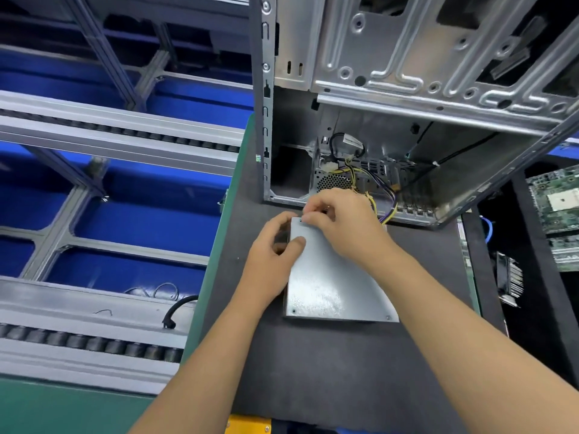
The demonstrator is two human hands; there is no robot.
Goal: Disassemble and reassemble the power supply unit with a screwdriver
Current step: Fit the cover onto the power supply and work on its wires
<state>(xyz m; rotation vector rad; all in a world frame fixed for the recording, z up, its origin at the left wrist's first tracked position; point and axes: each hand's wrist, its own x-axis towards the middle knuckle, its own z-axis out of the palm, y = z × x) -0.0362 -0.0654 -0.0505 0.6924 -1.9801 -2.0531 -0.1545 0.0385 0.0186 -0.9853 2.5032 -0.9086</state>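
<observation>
Galvanised power supply unit (329,277): left hand (275,245) grips its side to steady it; right hand (341,220) pinches at far corner, seemingly seating a screw

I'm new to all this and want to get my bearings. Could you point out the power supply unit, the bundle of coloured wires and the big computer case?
power supply unit (329,277): head view, bare flat lid.
coloured wires (390,211): head view, the bend beside the right hand.
computer case (391,57): head view, ribbed metal side panel.

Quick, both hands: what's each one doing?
Left hand: grips the power supply unit's left edge.
Right hand: fingers pinched at its far corner; pinching what, cannot tell.
</observation>
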